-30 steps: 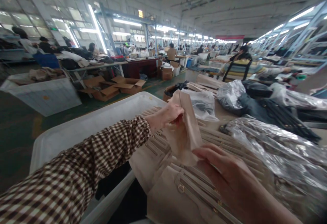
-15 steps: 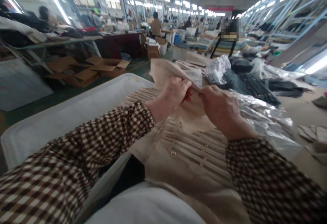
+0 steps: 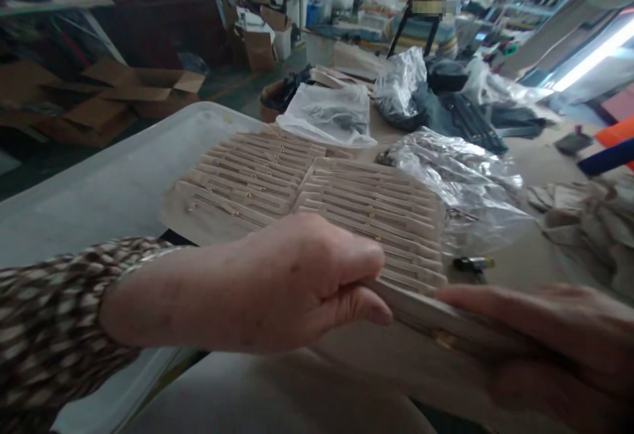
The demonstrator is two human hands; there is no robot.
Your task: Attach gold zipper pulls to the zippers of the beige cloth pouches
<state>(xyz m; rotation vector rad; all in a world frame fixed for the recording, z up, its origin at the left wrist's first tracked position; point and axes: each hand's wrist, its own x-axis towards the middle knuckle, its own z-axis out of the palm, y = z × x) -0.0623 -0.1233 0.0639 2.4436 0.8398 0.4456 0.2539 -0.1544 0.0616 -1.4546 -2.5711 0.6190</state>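
My left hand [image 3: 317,282] is closed, its thumb and fingers pinching the edge of a beige fabric piece [image 3: 416,312] with a strap-like band and a small gold-coloured fitting. Farther along the same edge, at the lower right, my right hand [image 3: 559,335] grips it; that hand is partly blurred and cut by the frame. The fabric hangs below both hands, close to my body. Just beyond lie two overlapping rows of similar beige pieces, a left row [image 3: 232,183] and a right row [image 3: 366,196], with narrow bands and gold-coloured fittings.
A white plastic tub [image 3: 148,137] stands at left, with open cardboard boxes [image 3: 143,90] behind it. Clear plastic wrapping [image 3: 465,170], a white bag [image 3: 331,113], dark garments [image 3: 460,117] and crumpled beige fabric [image 3: 594,222] lie on the table. A person [image 3: 430,18] sits farther back.
Both hands have come down and nearer to my body with the beige fabric piece, the right hand moving toward the right. The view has tilted down, showing the rows of beige pieces more fully.
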